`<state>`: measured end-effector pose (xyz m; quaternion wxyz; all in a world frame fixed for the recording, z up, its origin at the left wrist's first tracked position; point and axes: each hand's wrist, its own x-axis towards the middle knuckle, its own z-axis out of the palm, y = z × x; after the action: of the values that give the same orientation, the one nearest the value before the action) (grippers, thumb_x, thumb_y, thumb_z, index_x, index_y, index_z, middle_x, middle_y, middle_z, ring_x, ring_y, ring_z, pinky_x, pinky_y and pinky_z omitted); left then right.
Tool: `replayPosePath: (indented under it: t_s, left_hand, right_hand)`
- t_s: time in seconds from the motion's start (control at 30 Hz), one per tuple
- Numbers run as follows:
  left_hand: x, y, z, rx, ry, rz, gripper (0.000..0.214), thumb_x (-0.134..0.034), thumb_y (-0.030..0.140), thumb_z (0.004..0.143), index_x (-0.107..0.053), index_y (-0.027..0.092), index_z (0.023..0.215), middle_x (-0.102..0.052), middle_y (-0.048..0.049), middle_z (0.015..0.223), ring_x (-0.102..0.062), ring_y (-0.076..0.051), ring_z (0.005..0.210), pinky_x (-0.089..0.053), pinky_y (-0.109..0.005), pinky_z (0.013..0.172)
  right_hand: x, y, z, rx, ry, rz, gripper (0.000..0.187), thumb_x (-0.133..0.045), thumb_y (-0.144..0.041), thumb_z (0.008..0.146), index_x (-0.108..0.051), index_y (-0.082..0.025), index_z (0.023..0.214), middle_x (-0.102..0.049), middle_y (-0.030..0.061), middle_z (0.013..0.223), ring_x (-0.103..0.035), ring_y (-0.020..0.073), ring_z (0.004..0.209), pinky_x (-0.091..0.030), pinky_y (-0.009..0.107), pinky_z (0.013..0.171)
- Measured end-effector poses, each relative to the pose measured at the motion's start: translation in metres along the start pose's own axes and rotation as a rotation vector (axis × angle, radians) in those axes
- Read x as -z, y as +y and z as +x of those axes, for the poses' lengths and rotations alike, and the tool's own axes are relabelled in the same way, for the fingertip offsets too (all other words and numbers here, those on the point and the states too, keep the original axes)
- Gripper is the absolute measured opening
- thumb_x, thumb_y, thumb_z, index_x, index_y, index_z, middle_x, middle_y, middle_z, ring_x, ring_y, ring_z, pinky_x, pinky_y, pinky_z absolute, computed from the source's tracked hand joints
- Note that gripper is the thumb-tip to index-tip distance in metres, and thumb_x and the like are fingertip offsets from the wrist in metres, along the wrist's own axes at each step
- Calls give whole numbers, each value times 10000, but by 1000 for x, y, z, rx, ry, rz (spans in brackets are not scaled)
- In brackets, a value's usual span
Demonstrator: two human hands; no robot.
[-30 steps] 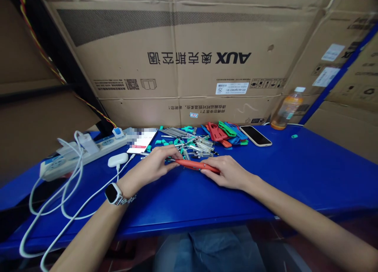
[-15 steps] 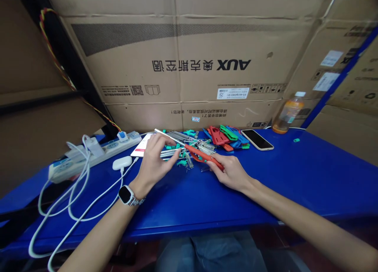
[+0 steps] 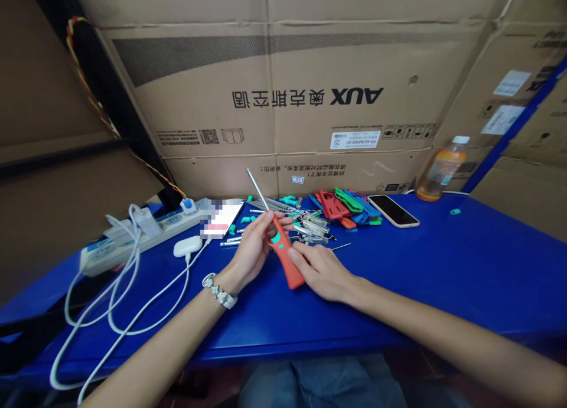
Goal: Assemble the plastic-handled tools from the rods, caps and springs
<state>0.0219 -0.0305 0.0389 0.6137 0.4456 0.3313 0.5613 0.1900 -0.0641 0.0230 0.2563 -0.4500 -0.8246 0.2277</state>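
Observation:
An orange long-necked lighter (image 3: 290, 266) with a green trigger and a metal tube points up and to the left above the table. My left hand (image 3: 254, 245) grips it near the base of the tube, thumb on top. Around the side of its handle, my right hand (image 3: 321, 266) is closed. Behind them lies a pile of clear lighter fuel tanks (image 3: 312, 224), metal tubes (image 3: 230, 241) and small green triggers (image 3: 287, 200). Red, green and blue handle shells (image 3: 332, 204) are heaped to the right of that pile.
On the blue table (image 3: 425, 278), a phone (image 3: 393, 210) and an orange drink bottle (image 3: 443, 169) stand toward the back right. At left are a power strip (image 3: 172, 222), white cables, an earbud case (image 3: 188, 245) and a card (image 3: 225, 216). Cardboard (image 3: 301, 54) walls the back.
The lighter has swung more upright, its handle now nearer me. My left hand has turned over and closed around its neck; my right hand has shifted slightly left and down.

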Motion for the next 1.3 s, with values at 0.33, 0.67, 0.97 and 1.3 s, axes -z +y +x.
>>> replayPosePath:
  t_s: [0.33,0.67,0.97,1.3]
  left_hand:
    - [37,35,3,-196,-52,598,374,-626,532,838,-616,158,852,-557,22,590,-550,-121,417,-443,-229,415]
    - [67,36,8,-265,-50,1167,332,-521,438,884,-635,167,730,-578,12,559,-483,-122,416,-310,-229,427]
    - [67,31,9,-330,-26,1282,316,-524,403,889,-622,183,683,-564,-1,555,-471,-148,482,-284,-253,490]
    - [65,32,6,-332,-128,1292,335,-468,452,949,-673,199,1029,-661,-9,691,-573,-170,560,-371,-255,554]
  right_hand:
    - [8,-1,53,40,61,-277,137,-568,-271,862,-677,-215,799,-679,-12,764,-587,138,695,-287,251,576]
    - [-23,-19,83,88,-9,-512,243,-585,-403,852,-694,-206,943,-642,91,1035,-593,250,985,-439,309,710]
    - [-22,-12,87,129,-10,-521,218,-573,-363,865,-699,-205,947,-655,97,1001,-567,261,988,-442,329,741]
    - [7,15,71,-8,72,281,202,-688,-360,801,-653,-168,853,-654,18,748,-591,141,672,-426,272,628]
